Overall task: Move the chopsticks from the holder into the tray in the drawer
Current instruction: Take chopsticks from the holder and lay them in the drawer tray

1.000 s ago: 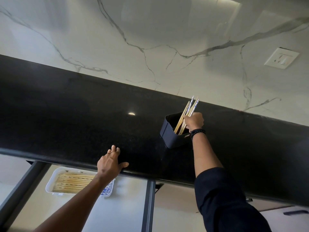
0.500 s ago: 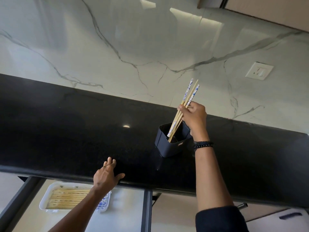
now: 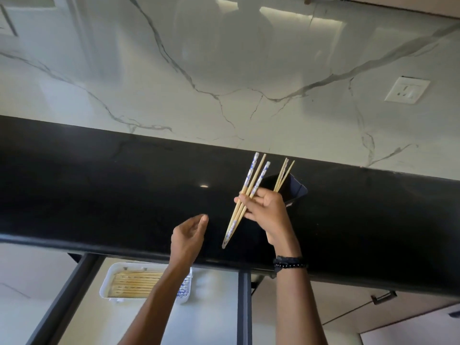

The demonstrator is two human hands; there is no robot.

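Landmark for this entry: the black holder [image 3: 296, 190], standing on the dark countertop [image 3: 99, 195] close to the marble wall [image 3: 224, 70].

1. Right hand [image 3: 267, 210]. We find it just in front of the holder, covering most of the holder's body so that only its right wall and part of its dark mouth show. The fingers [image 3: 251, 197] are closed round a small bundle of chopsticks [image 3: 245, 197]. A dark beaded bracelet [image 3: 290, 263] sits on the wrist.

2. Held chopsticks. We make out three or so sticks, two with blue-and-white patterned upper ends; the exact number is hard to tell because they overlap. They are fully out of the holder, slanting from upper right to lower left, tips pointing toward the counter's front edge.

3. Chopsticks remaining in the holder [image 3: 283, 175]. We see two plain wooden ends rising from the mouth; their lower lengths are hidden behind the right hand and inside the holder.

4. Left hand [image 3: 188, 237]. To the left of the holder and nearer us, above the counter's front edge, it is loose and half curled, grasping nothing. We cannot tell whether it touches the counter.

5. White tray [image 3: 107, 285]. Below and left of the holder, in the open drawer [image 3: 211, 307]. It carries a row of chopsticks [image 3: 134, 285] lying side by side. The left forearm crosses its right part, and the counter edge lies close over its far rim.

6. Wall socket [image 3: 407, 93]. Up and right of the holder, on the marble.
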